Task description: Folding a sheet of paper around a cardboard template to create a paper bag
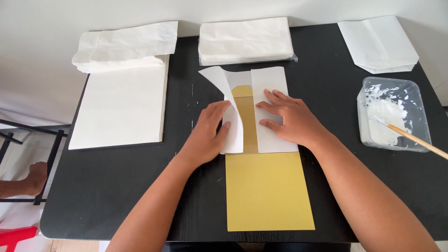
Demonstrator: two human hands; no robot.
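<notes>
Left hand (209, 133): laid flat on the left flap (232, 122) of the white sheet, fingers spread and closed on nothing; the flap's far corner is curled up.
Right hand (289, 120): pressed open-palmed on the right flap (272, 84), nothing grasped.
White sheet: found at the centre of the black bench (116, 196), folded over the far end of the yellow card (268, 191).
Yellow card: a strip is seen between the flaps; the rest is spread toward 6 o'clock.
Paste tub (393, 114): set at 3 o'clock, with a wooden-handled brush (415, 138) resting in it.
Bag stacks: at 12 o'clock (246, 41), 11 o'clock (126, 46) and 1 o'clock (379, 44).
Paper pile (121, 107): placed at 9 to 10 o'clock.
</notes>
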